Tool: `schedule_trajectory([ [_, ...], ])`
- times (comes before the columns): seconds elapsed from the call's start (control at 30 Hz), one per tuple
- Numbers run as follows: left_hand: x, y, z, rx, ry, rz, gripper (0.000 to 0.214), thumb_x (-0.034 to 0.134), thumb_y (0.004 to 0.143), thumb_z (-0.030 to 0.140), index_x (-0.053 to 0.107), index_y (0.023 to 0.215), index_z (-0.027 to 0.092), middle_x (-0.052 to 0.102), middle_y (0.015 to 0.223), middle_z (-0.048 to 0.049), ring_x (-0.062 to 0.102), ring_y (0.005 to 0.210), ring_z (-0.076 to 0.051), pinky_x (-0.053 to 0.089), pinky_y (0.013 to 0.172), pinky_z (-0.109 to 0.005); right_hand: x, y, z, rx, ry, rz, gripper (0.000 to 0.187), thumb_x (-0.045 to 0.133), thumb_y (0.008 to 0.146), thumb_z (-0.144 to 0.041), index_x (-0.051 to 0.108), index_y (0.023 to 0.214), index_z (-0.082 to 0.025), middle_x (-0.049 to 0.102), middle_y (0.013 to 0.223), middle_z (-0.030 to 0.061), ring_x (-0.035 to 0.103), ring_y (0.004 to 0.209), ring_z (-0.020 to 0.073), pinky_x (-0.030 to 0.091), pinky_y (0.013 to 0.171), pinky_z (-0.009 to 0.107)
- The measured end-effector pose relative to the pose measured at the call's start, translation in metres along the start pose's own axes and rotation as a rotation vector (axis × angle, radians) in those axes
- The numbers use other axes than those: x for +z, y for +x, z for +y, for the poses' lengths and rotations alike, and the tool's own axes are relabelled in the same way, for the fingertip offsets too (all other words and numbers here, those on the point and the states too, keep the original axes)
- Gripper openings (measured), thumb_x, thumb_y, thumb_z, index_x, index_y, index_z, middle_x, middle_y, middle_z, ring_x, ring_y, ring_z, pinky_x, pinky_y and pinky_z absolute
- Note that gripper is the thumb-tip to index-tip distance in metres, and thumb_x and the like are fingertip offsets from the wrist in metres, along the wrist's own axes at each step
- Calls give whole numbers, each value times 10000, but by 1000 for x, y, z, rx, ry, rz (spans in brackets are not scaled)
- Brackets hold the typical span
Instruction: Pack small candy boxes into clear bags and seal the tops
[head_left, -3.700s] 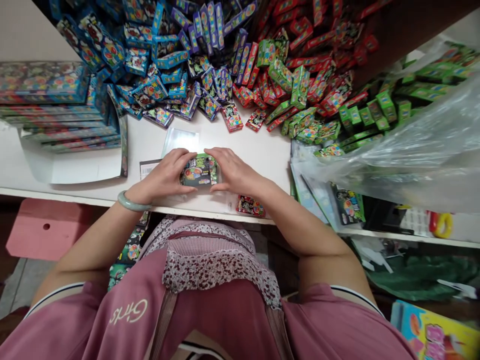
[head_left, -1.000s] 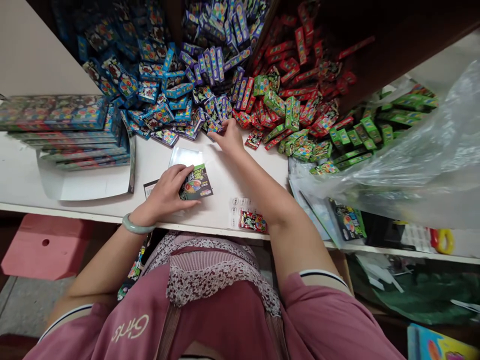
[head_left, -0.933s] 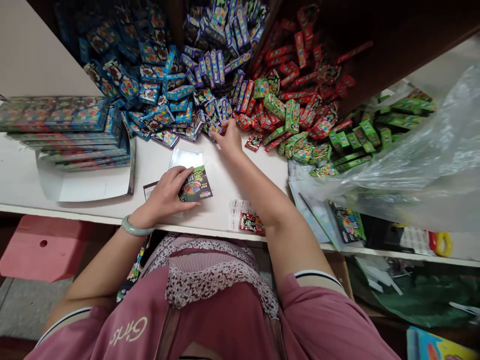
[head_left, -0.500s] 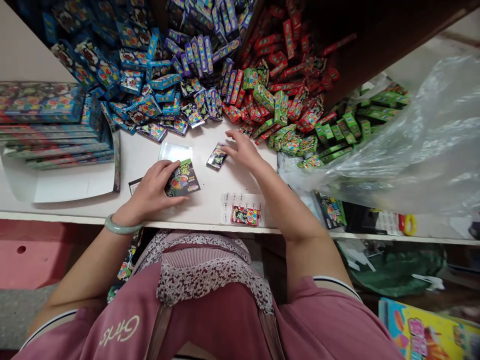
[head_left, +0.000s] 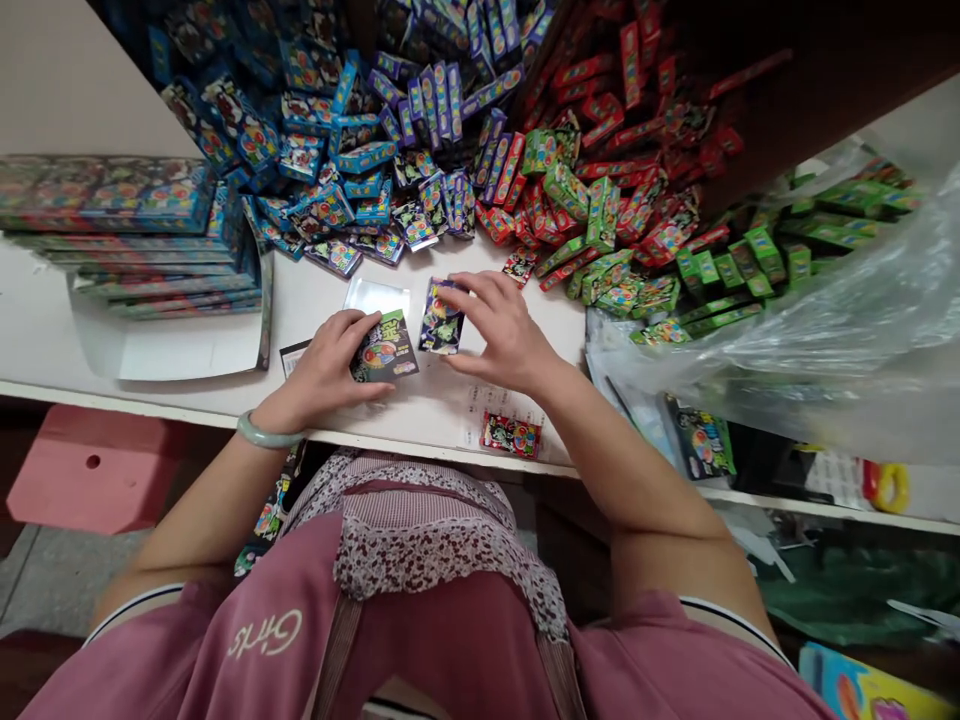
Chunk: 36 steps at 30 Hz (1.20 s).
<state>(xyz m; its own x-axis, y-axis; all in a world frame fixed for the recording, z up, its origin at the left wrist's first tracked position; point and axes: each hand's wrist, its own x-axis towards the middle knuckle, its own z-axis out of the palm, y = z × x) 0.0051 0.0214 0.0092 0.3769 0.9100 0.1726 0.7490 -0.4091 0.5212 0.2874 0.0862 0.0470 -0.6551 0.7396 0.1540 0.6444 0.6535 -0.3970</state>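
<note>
My left hand (head_left: 326, 365) is closed round the left side of a black and green printed carton (head_left: 391, 352), thumb along its near edge. A pale, shiny flap (head_left: 379, 297) stands out behind that carton. My right hand (head_left: 504, 335) grips a small purple and black candy box (head_left: 440, 322), fingers on its far end and thumb at its near corner. Between the two boxes lies a narrow strip of table. Nearer the table edge, a small red candy box (head_left: 511, 435) rests on a sheet of round stickers (head_left: 474, 408).
Heaps of blue (head_left: 300, 160), purple (head_left: 435, 100), red (head_left: 600, 120) and green boxes (head_left: 731, 265) fill the back. Stacked display cartons (head_left: 112, 200) stand in a white tray (head_left: 195, 352) at left. Clear plastic (head_left: 847, 330) and yellow-handled scissors (head_left: 892, 488) lie at right.
My right hand has closed on the small purple box, which has turned more upright and come nearer the carton. The left hand keeps its hold. The whole view has shifted sideways.
</note>
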Motion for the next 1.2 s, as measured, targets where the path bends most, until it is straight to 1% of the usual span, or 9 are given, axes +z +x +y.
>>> schedule_trajectory([
  [0.17,3,-1,-3,46,17,-27,887,782,758,536,389,1491,225,521,1342,-155,520,1250,-356,461,1072,-537,-5,-6,-20,-71,-44,-189,676,719,831,-429,493,1449,-273,512,1476,131,444,1313,375,396,1081,574],
  [0.37,2,-3,-2,87,23,-58,891,773,763,575,382,1489,237,536,1338,-151,530,1237,-343,468,1063,-512,-15,-1,-15,-26,-70,-43,708,717,843,-467,453,1481,-307,472,1508,120,401,1352,410,317,1118,624],
  [0.57,5,-2,-3,190,59,10,893,745,798,582,348,1513,225,545,1316,-160,552,1205,-333,492,1022,-496,-11,0,-24,-177,-91,-250,638,779,808,-319,540,1392,-229,551,1425,144,457,1291,382,406,1058,578],
  [0.67,9,-2,-2,230,56,28,904,754,794,576,346,1514,213,554,1302,-165,563,1191,-330,502,1007,-483,-1,-2,-24,-185,-28,-282,668,803,784,-286,528,1386,-195,533,1440,162,460,1311,364,435,1071,558],
  [0.8,12,-3,-2,245,45,46,902,757,790,577,358,1504,198,566,1270,-164,582,1152,-318,522,978,-463,12,-4,-19,-144,157,-230,796,836,761,-359,446,1434,-188,456,1507,179,442,1384,330,435,1136,507],
  [0.87,13,-3,-2,229,45,59,897,746,796,590,360,1505,198,562,1269,-163,580,1151,-318,526,975,-465,17,-6,-21,-102,209,-166,818,804,790,-447,409,1462,-198,483,1489,180,461,1375,332,427,1140,524],
  [0.97,15,-3,-1,232,30,83,889,728,811,602,354,1507,196,555,1271,-165,576,1159,-319,527,987,-471,24,-11,-31,-21,202,-101,619,648,918,-468,444,1451,-227,655,1306,142,492,1352,346,349,1160,611],
  [1.07,19,-2,1,247,4,112,886,724,819,594,340,1511,195,552,1270,-167,581,1165,-318,530,994,-475,31,-12,-37,1,203,-96,463,533,982,-408,505,1422,-267,705,1262,105,438,1425,340,262,1182,655],
  [1.2,13,-3,-1,181,3,96,916,739,804,600,321,1525,221,541,1299,-164,578,1186,-325,527,1007,-495,32,22,-20,39,246,39,334,484,1006,-391,628,1285,-279,752,1133,57,600,1229,285,338,1128,571],
])
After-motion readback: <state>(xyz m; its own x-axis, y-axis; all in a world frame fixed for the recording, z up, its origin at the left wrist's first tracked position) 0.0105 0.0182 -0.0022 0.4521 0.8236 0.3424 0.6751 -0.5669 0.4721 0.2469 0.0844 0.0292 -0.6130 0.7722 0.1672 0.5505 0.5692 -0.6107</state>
